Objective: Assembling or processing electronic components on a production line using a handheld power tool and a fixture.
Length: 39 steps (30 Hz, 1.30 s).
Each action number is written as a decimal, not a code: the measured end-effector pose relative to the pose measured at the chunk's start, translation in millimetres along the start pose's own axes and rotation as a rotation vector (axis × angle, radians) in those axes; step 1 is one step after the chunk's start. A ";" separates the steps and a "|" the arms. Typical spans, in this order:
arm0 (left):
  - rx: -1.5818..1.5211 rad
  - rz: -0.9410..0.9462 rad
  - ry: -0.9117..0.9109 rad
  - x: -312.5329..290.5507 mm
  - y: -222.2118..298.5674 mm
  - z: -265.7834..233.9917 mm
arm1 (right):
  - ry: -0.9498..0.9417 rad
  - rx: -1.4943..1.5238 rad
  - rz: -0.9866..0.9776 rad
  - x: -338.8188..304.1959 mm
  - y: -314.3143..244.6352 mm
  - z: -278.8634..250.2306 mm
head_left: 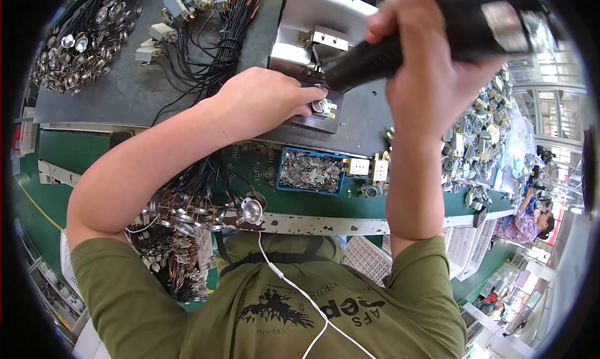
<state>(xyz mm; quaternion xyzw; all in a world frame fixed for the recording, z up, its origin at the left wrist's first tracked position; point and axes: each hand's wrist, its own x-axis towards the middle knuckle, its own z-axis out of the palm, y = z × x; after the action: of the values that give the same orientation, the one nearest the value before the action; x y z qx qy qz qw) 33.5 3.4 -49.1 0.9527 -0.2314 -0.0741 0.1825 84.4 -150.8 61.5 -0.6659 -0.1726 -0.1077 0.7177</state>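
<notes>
My right hand (425, 59) is wrapped round a thick black cylindrical tool (369, 65), probably a power screwdriver, slanting down to the left. Its narrower end is close to a small metal-and-white part (322, 107) with brass-coloured tabs. That part sits on a dark metal block (306, 122) at the bench edge. My left hand (265, 96) reaches in from the left, its fingers closed at the part and holding it against the block. The fingertips partly cover the part, and whether the tool touches it I cannot tell.
A blue tray (312, 191) of small metal pieces lies nearer me. Black cables (215, 62) with pale connector blocks run at left, beside piled round metal cups (78, 46). Switch-like parts (481, 134) are heaped at right. Metal cups (252, 210) lie by the front edge. Another person (522, 226) sits far right.
</notes>
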 end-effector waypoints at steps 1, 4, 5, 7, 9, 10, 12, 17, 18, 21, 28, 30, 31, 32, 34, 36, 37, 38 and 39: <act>-0.003 0.031 0.047 0.9 0.2 2.3 | 0.040 -0.037 -0.085 -11.2 -1.3 -3.2; -0.024 0.058 0.118 3.0 -1.4 3.5 | 0.025 -0.044 -0.215 -9.0 -2.2 -21.5; -0.018 0.044 0.097 2.7 -1.8 2.7 | 0.107 -0.155 -0.105 -16.3 -12.1 -18.3; -0.018 0.041 0.070 2.5 -1.1 -0.8 | 0.060 -0.123 -0.106 -18.5 -5.2 -25.0; 0.004 -0.021 0.036 2.8 -0.5 -2.3 | -0.055 -0.036 -0.129 -16.3 8.3 -31.5; 0.000 -0.014 0.030 2.9 -0.1 -2.7 | -0.049 -0.042 -0.124 -9.7 24.7 -29.5; -0.003 -0.015 0.038 5.6 1.5 -3.0 | -0.289 0.936 -0.389 7.6 59.9 -23.1; 0.002 -0.023 0.042 5.1 0.9 -0.4 | -0.257 0.987 -0.394 6.5 66.0 -20.5; 0.005 -0.030 0.032 5.3 1.6 -0.9 | -0.282 0.989 -0.404 7.1 67.8 -21.5; 0.015 -0.040 0.023 4.1 3.3 -1.6 | -0.286 0.984 -0.417 4.4 71.9 -20.5; 0.022 -0.053 -0.027 7.5 7.0 -5.2 | -0.281 1.050 -0.433 3.6 75.0 -18.9; 0.022 -0.070 -0.026 5.0 6.1 -5.1 | -0.161 0.526 -0.278 -18.5 36.3 -24.8; 0.024 -0.072 -0.029 5.2 6.4 -4.7 | -0.032 -0.004 -0.124 -25.7 21.7 -28.1; 0.024 -0.073 -0.028 5.0 6.1 -4.0 | -0.033 -0.005 -0.124 -24.9 21.4 -27.2; 0.013 -0.044 0.002 4.3 5.0 -2.2 | -0.075 -0.009 -0.144 -24.3 21.9 -24.5; 0.018 -0.036 0.010 5.4 2.3 -1.4 | -0.085 -0.019 -0.130 -27.2 19.0 -22.0; 0.024 -0.026 0.017 5.7 1.3 -0.6 | -0.093 -0.029 -0.116 -28.9 18.5 -21.6; 0.018 -0.029 0.015 5.7 1.5 -0.1 | -0.096 -0.030 -0.109 -29.7 19.2 -22.1; 0.021 -0.026 0.014 6.1 2.4 -0.1 | -0.096 -0.038 -0.133 -30.2 20.5 -23.1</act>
<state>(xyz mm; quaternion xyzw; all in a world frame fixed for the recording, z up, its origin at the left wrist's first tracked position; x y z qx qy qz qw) 37.9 -1.3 -48.4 0.9580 -0.2182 -0.0676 0.1733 67.1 -174.1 29.5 -0.6709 -0.2488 -0.1264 0.6870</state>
